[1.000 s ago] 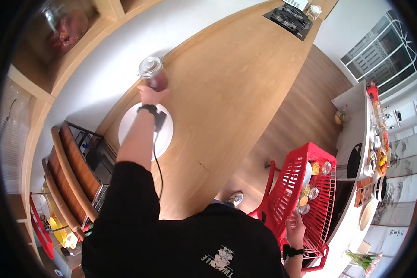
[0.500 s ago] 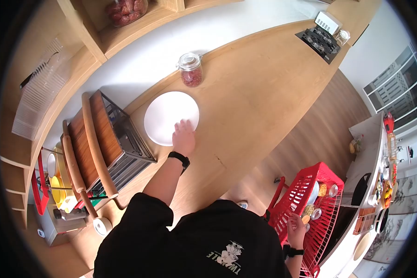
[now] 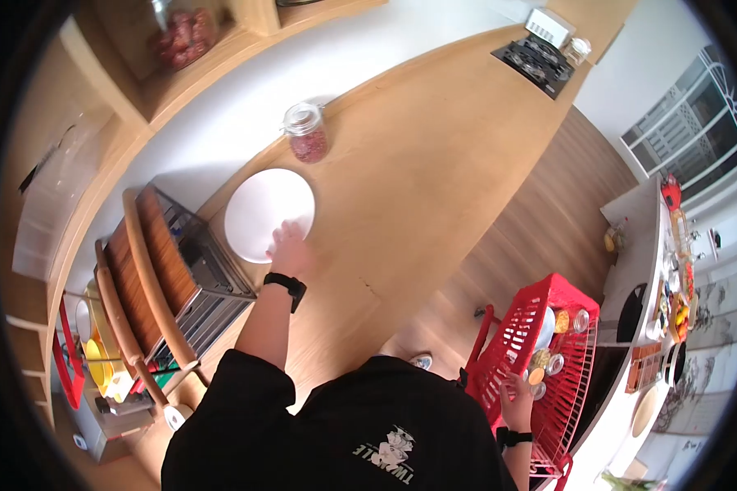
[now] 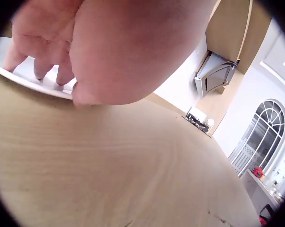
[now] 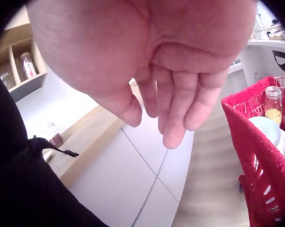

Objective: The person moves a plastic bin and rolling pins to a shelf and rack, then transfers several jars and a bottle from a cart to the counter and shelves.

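Note:
A white plate [image 3: 258,204] lies on the wooden counter, and my left hand [image 3: 292,252] reaches over its near right edge. In the left wrist view the fingers [image 4: 41,68] of that hand touch the plate's inner surface, with the thumb beside the rim. Behind the plate stands a closed glass jar [image 3: 308,141] of dark red contents, touched by neither hand. My right hand [image 3: 517,404] hangs by the red basket [image 3: 499,352]; in the right wrist view this hand [image 5: 152,61] is empty, its fingers loosely bent.
Left of the plate stands a wood-and-metal rack [image 3: 160,282]. A wooden shelf [image 3: 131,98] with a jar of red pieces is at the upper left. Several jars and a pale lid [image 3: 546,327] lie in the basket. A black stove [image 3: 536,65] sits at the counter's far end.
My left hand has let go of the red-filled jar and moved back and down onto the plate's edge. The jar stays upright on the counter. My right hand remains by the basket.

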Demonstrator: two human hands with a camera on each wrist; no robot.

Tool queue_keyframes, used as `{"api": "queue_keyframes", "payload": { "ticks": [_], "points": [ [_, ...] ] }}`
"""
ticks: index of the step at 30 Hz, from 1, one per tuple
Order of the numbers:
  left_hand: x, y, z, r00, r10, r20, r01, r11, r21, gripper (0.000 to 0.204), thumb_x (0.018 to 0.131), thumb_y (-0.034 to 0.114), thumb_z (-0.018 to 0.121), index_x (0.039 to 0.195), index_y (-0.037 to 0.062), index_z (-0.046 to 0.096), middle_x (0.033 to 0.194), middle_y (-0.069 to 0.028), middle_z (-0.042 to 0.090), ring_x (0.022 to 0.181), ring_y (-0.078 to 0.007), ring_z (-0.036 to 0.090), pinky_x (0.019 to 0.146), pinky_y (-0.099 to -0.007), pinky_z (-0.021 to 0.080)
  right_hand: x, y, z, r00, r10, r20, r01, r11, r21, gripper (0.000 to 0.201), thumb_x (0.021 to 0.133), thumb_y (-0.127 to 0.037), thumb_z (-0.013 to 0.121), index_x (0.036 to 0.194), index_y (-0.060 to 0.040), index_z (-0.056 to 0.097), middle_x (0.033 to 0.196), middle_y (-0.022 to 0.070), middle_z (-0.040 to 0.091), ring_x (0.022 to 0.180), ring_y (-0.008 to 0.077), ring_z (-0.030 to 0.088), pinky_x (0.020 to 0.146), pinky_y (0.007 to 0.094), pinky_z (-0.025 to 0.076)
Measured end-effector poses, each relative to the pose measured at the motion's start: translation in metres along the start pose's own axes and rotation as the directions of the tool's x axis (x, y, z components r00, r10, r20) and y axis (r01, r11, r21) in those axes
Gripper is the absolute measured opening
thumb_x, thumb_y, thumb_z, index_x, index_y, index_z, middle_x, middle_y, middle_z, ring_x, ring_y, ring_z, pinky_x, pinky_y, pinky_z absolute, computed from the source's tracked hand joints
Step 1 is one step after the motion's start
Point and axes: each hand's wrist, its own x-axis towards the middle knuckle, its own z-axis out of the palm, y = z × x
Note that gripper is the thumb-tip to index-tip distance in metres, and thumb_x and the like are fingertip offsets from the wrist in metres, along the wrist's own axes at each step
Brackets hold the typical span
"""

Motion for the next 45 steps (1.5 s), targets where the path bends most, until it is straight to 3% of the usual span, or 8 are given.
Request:
{"api": "queue_keyframes", "payload": {
  "ticks": [4, 8, 14, 18, 23, 31, 38, 45],
  "points": [
    [0.03, 0.013, -0.003, 0.989, -0.145, 0.03, 0.138, 0.977, 0.159, 0.083, 0.099, 0.037, 0.056, 0.156, -0.0108, 0.019, 0.163, -0.0286, 0.026, 0.151, -0.0479, 0.026, 0.115, -0.0677, 0.032, -0.017, -0.009, -0.002, 0.997, 0.046, -0.056, -0.05, 0.997, -0.061, 0.028, 0.094, -0.008, 0.068, 0.122, -0.0027, 0.066, 0.101, 0.0124, 0.075, 0.093, 0.0234, 0.074, 0.078, 0.0356, 0.059],
    [0.121, 0.019, -0.019, 0.684, 0.042, -0.729, -0.373, 0.879, -0.298, 0.093, 0.083, 0.04, 0.08, 0.148, -0.012, 0.038, 0.151, -0.0327, 0.043, 0.139, -0.0409, 0.048, 0.107, -0.0514, 0.047, -0.03, 0.002, 0.002, 0.997, 0.061, -0.055, -0.068, 0.989, -0.135, 0.03, 0.093, -0.009, 0.069, 0.122, -0.0031, 0.066, 0.105, 0.0155, 0.075, 0.097, 0.0288, 0.074, 0.079, 0.0379, 0.059],
    [0.226, 0.031, -0.063, 0.731, -0.166, -0.662, -0.361, 0.729, -0.582, 0.1, 0.077, 0.049, 0.084, 0.143, -0.0134, 0.042, 0.145, -0.03, 0.049, 0.132, -0.0394, 0.052, 0.11, -0.0497, 0.043, -0.054, -0.035, -0.009, 0.982, 0.138, -0.132, -0.148, 0.986, -0.073, 0.031, 0.094, -0.012, 0.068, 0.123, 0.0002, 0.064, 0.107, 0.0178, 0.074, 0.101, 0.031, 0.073, 0.086, 0.0408, 0.058],
    [0.16, 0.082, -0.036, 0.774, -0.234, -0.588, -0.271, 0.717, -0.642, 0.108, 0.074, 0.056, 0.086, 0.143, -0.0149, 0.041, 0.148, -0.0298, 0.047, 0.135, -0.0402, 0.049, 0.116, -0.049, 0.038, -0.077, -0.046, -0.026, 0.953, 0.217, -0.211, -0.238, 0.968, -0.081, 0.034, 0.094, -0.011, 0.069, 0.125, 0.0008, 0.063, 0.103, 0.018, 0.074, 0.095, 0.03, 0.074, 0.08, 0.0399, 0.058],
    [0.06, 0.158, 0.036, 0.793, 0.576, -0.201, -0.597, 0.799, -0.068, 0.094, 0.094, 0.042, 0.071, 0.158, -0.0061, 0.022, 0.164, -0.0294, 0.025, 0.153, -0.0433, 0.022, 0.125, -0.0514, 0.022, -0.084, -0.06, -0.076, 0.868, 0.2, -0.455, -0.234, 0.972, -0.019, 0.033, 0.094, -0.007, 0.067, 0.125, 0.0004, 0.063, 0.094, 0.0125, 0.073, 0.084, 0.0189, 0.072, 0.075, 0.0319, 0.056],
    [0.013, 0.237, 0.044, 0.643, 0.766, 0.015, -0.764, 0.639, 0.088, 0.093, 0.091, 0.035, 0.075, 0.157, -0.0053, 0.023, 0.163, -0.0301, 0.024, 0.152, -0.0456, 0.02, 0.125, -0.0494, 0.022, -0.009, -0.058, -0.206, 0.73, 0.138, -0.669, 0.118, 0.939, 0.323, 0.034, 0.097, -0.004, 0.064, 0.131, 0.0009, 0.058, 0.083, 0.0007, 0.066, 0.075, 0.0068, 0.062, 0.071, 0.0231, 0.051],
    [0.031, 0.241, 0.047, 0.695, 0.708, 0.122, -0.717, 0.695, 0.052, 0.103, 0.083, 0.023, 0.083, 0.159, -0.0054, 0.02, 0.165, -0.0299, 0.019, 0.155, -0.0445, 0.016, 0.126, -0.0465, 0.022, 0.115, 0.099, -0.248, 0.703, 0.254, -0.664, 0.037, 0.919, 0.392, 0.036, 0.091, -0.01, 0.072, 0.124, -0.0001, 0.063, 0.087, 0.0037, 0.07, 0.077, 0.012, 0.065, 0.072, 0.0276, 0.052],
    [0.028, 0.245, 0.035, 0.689, 0.71, 0.145, -0.719, 0.695, 0.017, 0.103, 0.079, 0.013, 0.085, 0.16, -0.0014, 0.023, 0.164, -0.029, 0.025, 0.154, -0.0441, 0.02, 0.126, -0.0457, 0.021, 0.165, 0.319, -0.18, 0.687, 0.436, -0.581, -0.511, 0.859, 0.039, 0.037, 0.083, -0.023, 0.075, 0.111, -0.0012, 0.063, 0.094, 0.0229, 0.072, 0.093, 0.0412, 0.07, 0.084, 0.0499, 0.057]
  ]
}}
